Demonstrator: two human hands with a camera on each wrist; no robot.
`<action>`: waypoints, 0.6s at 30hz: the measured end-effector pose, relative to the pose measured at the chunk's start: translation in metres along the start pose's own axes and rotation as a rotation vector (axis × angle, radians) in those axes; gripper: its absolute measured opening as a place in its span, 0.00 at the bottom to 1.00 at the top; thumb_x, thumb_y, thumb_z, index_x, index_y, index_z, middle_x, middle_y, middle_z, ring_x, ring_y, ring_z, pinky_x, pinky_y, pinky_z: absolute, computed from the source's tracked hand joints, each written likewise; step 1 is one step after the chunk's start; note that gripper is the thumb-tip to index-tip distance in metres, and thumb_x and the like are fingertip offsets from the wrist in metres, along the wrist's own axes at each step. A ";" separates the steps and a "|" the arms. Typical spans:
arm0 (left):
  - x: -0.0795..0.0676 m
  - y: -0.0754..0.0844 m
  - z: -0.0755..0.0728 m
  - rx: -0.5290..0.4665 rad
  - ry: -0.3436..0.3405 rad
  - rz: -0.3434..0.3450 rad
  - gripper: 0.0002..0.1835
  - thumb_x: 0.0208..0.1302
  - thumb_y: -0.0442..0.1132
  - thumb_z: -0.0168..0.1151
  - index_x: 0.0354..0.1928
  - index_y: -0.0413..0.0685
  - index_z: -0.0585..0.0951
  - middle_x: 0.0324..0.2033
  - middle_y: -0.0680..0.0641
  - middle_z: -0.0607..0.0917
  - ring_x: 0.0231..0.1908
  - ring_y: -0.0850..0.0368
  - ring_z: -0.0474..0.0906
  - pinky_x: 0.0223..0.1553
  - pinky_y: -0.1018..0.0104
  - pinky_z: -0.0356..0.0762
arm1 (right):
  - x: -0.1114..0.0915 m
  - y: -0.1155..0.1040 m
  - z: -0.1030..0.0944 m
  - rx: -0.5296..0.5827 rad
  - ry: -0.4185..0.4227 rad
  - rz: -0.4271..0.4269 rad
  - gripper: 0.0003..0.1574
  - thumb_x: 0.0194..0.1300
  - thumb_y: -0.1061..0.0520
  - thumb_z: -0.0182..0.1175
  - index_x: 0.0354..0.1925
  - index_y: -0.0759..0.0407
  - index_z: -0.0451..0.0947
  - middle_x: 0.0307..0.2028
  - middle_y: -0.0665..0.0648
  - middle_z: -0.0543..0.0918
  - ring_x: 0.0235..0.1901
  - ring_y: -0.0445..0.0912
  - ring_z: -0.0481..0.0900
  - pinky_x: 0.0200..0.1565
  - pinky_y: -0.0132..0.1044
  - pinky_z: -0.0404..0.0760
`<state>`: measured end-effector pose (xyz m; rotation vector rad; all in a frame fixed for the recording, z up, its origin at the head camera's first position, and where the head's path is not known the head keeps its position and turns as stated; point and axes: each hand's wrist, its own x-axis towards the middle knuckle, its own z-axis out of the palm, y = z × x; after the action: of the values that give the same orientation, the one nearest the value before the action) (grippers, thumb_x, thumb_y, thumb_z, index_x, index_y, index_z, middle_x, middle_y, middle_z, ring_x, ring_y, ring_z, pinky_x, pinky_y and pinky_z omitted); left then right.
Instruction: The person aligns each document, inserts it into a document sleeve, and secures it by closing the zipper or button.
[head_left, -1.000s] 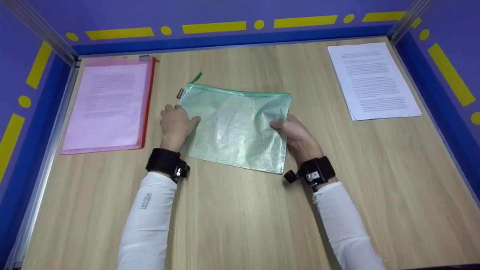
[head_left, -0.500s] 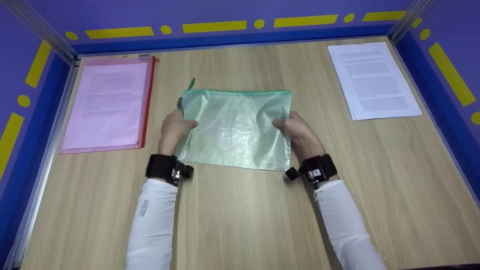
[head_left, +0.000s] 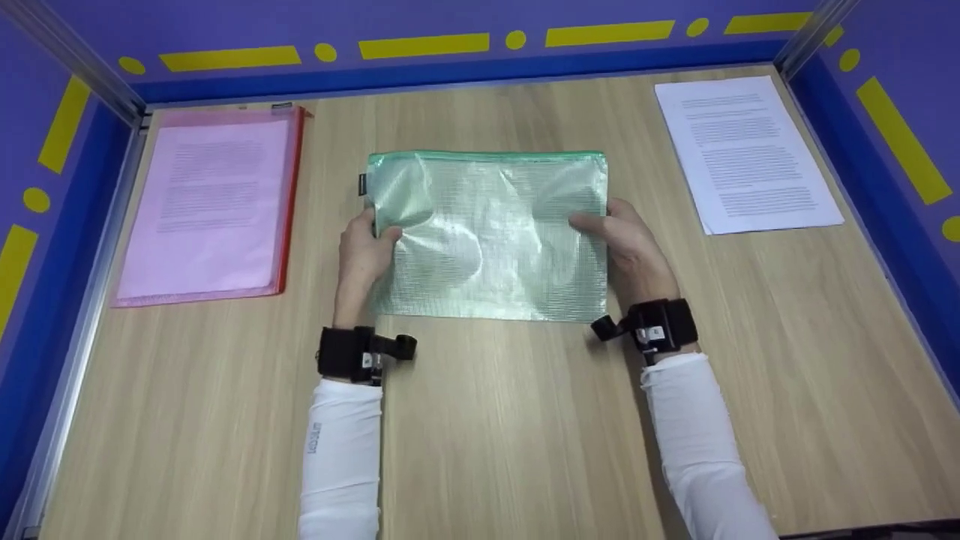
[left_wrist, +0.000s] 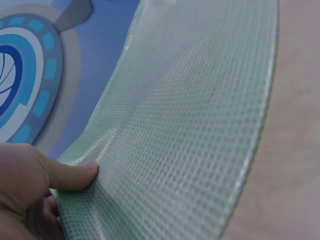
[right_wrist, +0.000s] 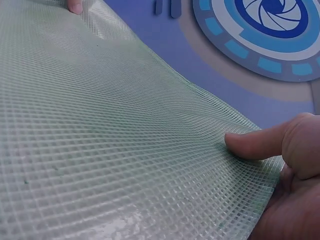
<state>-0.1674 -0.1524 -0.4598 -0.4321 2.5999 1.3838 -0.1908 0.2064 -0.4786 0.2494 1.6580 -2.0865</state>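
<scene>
A green translucent mesh zipper pouch (head_left: 495, 240) is held between both hands, its green zipper edge at the far side and a small dark tag at its left edge. My left hand (head_left: 364, 251) pinches the left side, thumb on the upper face and fingers behind. On the opposite side my right hand (head_left: 634, 244) grips the edge the same way, its thumb (right_wrist: 252, 143) pressing a dent into the mesh. In the left wrist view the pouch (left_wrist: 185, 115) is lifted and bowed, with the left thumb (left_wrist: 75, 176) on it. The fingers behind the pouch are mostly hidden.
At the left of the wooden table (head_left: 480, 420) lies a pink translucent folder (head_left: 206, 210) with a red edge and printed paper inside. A stack of printed white sheets (head_left: 750, 154) lies at the back right. Purple and blue panels (head_left: 450, 75) enclose the back and sides.
The pouch has levelled, shifted right and moved farther back, appearing larger. My left hand has gone from resting beside its edge to pinching it. Both hands have moved right with the pouch.
</scene>
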 end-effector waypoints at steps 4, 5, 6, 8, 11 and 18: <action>-0.006 0.004 0.005 -0.060 0.077 0.033 0.18 0.72 0.41 0.57 0.60 0.42 0.75 0.47 0.41 0.82 0.44 0.51 0.75 0.42 0.59 0.73 | 0.003 -0.010 -0.005 0.064 0.086 -0.004 0.27 0.62 0.49 0.67 0.57 0.58 0.77 0.50 0.59 0.84 0.52 0.54 0.81 0.56 0.50 0.77; -0.007 0.005 0.006 -0.073 0.092 0.044 0.17 0.72 0.41 0.58 0.59 0.43 0.75 0.45 0.42 0.82 0.42 0.52 0.75 0.39 0.61 0.72 | 0.004 -0.012 -0.007 0.085 0.094 -0.014 0.27 0.64 0.49 0.67 0.57 0.59 0.77 0.51 0.60 0.84 0.53 0.53 0.81 0.57 0.49 0.76; -0.008 0.006 0.007 -0.081 0.103 0.057 0.16 0.71 0.41 0.58 0.57 0.43 0.76 0.43 0.43 0.82 0.40 0.53 0.74 0.37 0.63 0.70 | 0.005 -0.013 -0.008 0.100 0.105 -0.017 0.27 0.64 0.49 0.66 0.57 0.59 0.77 0.51 0.59 0.83 0.52 0.53 0.81 0.57 0.49 0.76; -0.009 0.007 0.010 -0.099 0.116 0.092 0.15 0.71 0.41 0.59 0.55 0.43 0.77 0.39 0.44 0.81 0.36 0.54 0.73 0.34 0.65 0.68 | 0.007 -0.016 -0.010 0.124 0.128 -0.025 0.27 0.65 0.49 0.65 0.59 0.58 0.76 0.52 0.59 0.84 0.51 0.52 0.82 0.55 0.47 0.78; -0.009 0.006 0.011 -0.127 0.115 0.141 0.14 0.70 0.41 0.60 0.53 0.43 0.78 0.37 0.45 0.81 0.33 0.56 0.72 0.32 0.67 0.68 | 0.012 -0.018 -0.010 0.092 0.182 -0.055 0.28 0.65 0.50 0.65 0.59 0.60 0.75 0.48 0.58 0.85 0.47 0.50 0.83 0.52 0.43 0.80; -0.010 0.001 0.006 -0.189 0.051 0.221 0.17 0.69 0.42 0.61 0.55 0.42 0.78 0.39 0.46 0.82 0.36 0.57 0.72 0.35 0.68 0.69 | 0.016 -0.016 -0.009 0.064 0.218 -0.018 0.27 0.65 0.52 0.66 0.58 0.59 0.73 0.48 0.58 0.84 0.47 0.51 0.83 0.54 0.45 0.79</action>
<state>-0.1577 -0.1454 -0.4593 -0.2102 2.6332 1.7202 -0.2137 0.2139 -0.4731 0.5002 1.7218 -2.1932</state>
